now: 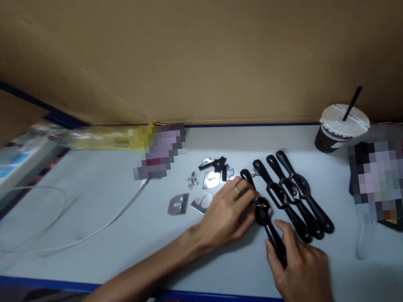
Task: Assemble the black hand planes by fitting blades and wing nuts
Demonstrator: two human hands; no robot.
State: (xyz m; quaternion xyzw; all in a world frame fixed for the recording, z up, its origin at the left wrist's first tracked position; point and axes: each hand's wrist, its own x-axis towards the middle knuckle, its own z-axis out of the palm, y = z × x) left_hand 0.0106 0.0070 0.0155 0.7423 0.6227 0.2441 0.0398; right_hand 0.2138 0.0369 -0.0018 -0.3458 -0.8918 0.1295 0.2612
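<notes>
A black spokeshave (271,235) lies aslant on the table. My right hand (301,266) grips its near handle between thumb and fingers. The curled fingers of my left hand (232,211), with a ring on one, are at its middle and upper part and partly hide it. A small silver screw (255,172) shows by its far handle. Several more black spokeshaves (279,194) lie side by side to the right. Left of them are a flat steel blade (179,205), another blade (201,203) partly under my left hand, black cap plates (218,164) and a cluster of small screws (192,180).
A lidded drink cup (341,127) with a black straw stands at the back right. A white cable (121,221) runs across the table's left side to a blurred device (162,151). Yellow plastic packaging (110,137) lies along the cardboard wall (188,48). Blurred items sit at the right.
</notes>
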